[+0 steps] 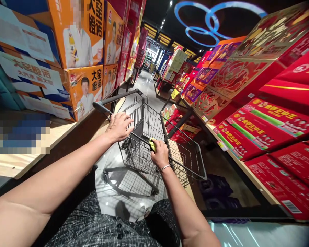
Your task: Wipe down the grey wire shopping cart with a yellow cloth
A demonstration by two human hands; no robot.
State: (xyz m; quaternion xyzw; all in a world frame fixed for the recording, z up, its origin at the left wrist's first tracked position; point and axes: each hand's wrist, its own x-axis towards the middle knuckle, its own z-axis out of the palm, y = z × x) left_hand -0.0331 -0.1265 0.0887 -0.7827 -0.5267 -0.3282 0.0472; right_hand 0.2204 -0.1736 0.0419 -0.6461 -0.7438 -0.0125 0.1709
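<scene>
A dark wire shopping cart (141,113) stands tilted in my view, with its basket bare wire where I can see inside. My left hand (119,126) lies over the cart's handle toward its left end, fingers draped loosely across the bar. Farther right, my right hand (159,152) is closed around the same handle. Beside its thumb and fingers is a yellow-green and black piece (152,144); whether it belongs to the handle or is separate, I cannot tell. A thin bracelet (164,167) circles my right wrist.
Orange drink cartons (86,91) are stacked on a wooden shelf (45,144) at my left. Red gift boxes (260,127) and gold-patterned boxes (237,75) crowd the right shelf, whose edge runs close to the cart. A shiny-floored aisle (144,80) leads ahead between displays.
</scene>
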